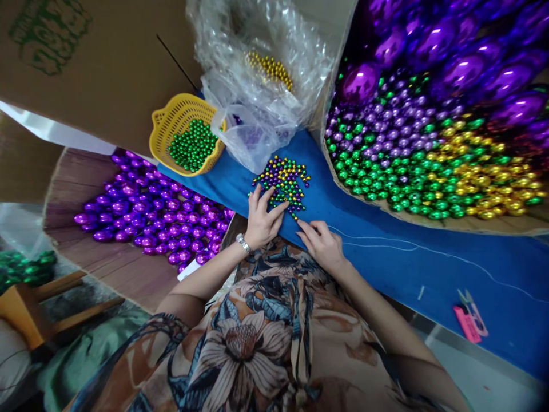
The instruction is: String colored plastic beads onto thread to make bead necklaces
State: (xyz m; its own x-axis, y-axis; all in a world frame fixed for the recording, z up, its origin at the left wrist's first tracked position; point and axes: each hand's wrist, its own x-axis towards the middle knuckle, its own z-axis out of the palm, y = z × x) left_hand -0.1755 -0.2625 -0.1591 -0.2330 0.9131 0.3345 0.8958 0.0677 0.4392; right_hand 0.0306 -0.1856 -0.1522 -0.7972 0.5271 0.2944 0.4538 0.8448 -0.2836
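Floral clothing fronts loose beads crowded by plastic bags.

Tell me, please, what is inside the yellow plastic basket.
The yellow plastic basket holds a pile of shiny green beads. Whatever lies beneath the top layer is covered and cannot be seen.

We take this for a beading workshop. Cardboard boxes of metallic beads flank our worktable, where thread lies
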